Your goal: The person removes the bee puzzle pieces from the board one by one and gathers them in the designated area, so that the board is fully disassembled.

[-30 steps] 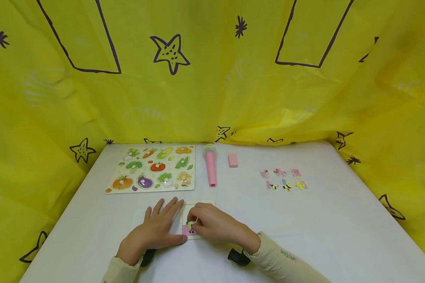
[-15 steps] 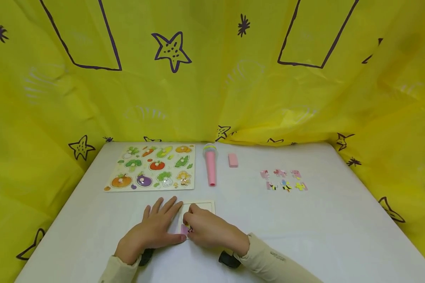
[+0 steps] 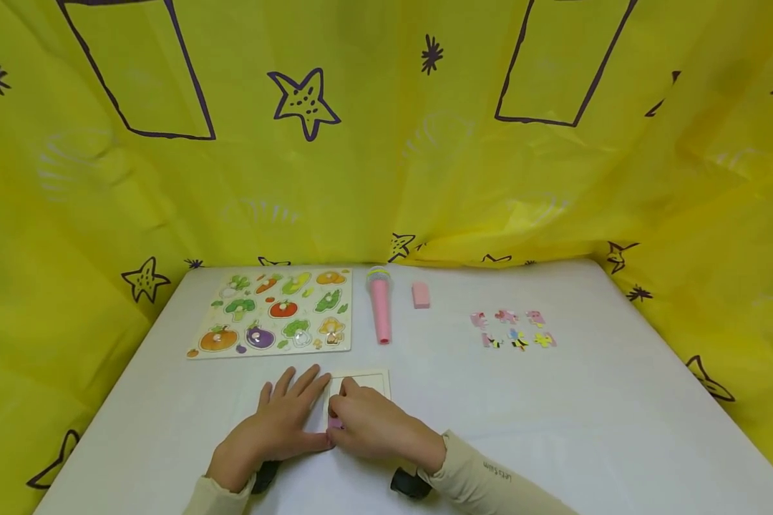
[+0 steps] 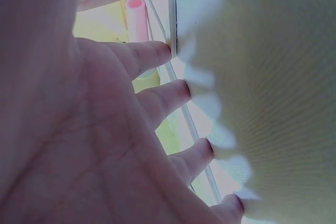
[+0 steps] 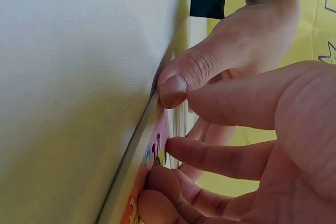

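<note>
A small pale puzzle tray [image 3: 368,373] lies flat near the front middle of the table. My left hand [image 3: 277,425] is spread along its left side, fingertips at the upper left corner and thumb at the lower left. Over the tray, my right hand [image 3: 376,422] has curled fingers and holds a pink puzzle piece [image 3: 335,423] in the lower left corner, largely covered by the hand. In the right wrist view, thumb and fingertips are at the printed piece [image 5: 161,124], and the right thumb overlaps the left thumb [image 5: 174,88].
Several loose puzzle pieces [image 3: 518,340] lie in two rows at the right. A vegetable peg board [image 3: 190,352] stands back left, beside a pink toy microphone [image 3: 381,311] and a pink block [image 3: 421,295]. A yellow curtain [image 3: 386,179] encloses the table's back and sides.
My right hand has moved slightly left and down, bringing the puzzle piece into the tray's lower left corner and covering more of it. My left hand stays by the tray.
</note>
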Action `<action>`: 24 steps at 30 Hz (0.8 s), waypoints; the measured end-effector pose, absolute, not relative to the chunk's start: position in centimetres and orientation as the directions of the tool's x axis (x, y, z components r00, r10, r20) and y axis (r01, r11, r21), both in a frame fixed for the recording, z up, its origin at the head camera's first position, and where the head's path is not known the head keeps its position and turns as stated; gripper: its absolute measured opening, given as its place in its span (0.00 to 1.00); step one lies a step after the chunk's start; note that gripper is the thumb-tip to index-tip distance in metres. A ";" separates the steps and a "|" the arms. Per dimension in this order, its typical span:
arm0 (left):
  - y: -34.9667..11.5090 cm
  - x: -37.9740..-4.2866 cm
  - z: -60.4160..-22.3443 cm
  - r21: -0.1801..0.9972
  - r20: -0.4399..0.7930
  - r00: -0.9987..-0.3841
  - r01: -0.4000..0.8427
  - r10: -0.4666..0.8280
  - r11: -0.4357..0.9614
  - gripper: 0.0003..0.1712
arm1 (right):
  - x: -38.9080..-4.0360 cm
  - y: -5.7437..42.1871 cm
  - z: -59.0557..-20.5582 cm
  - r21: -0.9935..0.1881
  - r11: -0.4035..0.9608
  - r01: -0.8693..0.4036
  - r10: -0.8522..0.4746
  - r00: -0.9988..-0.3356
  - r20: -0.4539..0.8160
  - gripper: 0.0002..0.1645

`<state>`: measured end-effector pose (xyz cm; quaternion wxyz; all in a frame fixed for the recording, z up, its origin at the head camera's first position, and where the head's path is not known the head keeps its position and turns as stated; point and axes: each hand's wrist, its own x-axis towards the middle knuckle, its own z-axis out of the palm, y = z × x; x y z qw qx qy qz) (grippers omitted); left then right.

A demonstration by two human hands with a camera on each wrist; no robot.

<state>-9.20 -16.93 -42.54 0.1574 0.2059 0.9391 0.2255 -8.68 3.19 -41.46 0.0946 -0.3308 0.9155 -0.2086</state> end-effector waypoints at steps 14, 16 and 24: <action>-16.9 -8.9 -42.7 0.494 -0.205 -0.868 0.307 0.452 0.813 0.59 | -8.3 3.4 -41.3 -0.507 0.674 -0.538 -0.624 -0.782 0.001 0.07; -17.0 -9.0 -42.7 0.495 -0.200 -0.867 0.312 0.456 0.811 0.59 | -8.4 3.6 -41.3 -0.518 0.654 -0.551 -0.633 -0.774 0.023 0.07; -17.1 -9.1 -42.6 0.515 -0.197 -0.865 0.309 0.461 0.799 0.59 | -9.0 3.6 -41.7 -0.548 0.574 -0.609 -0.667 -0.735 0.119 0.10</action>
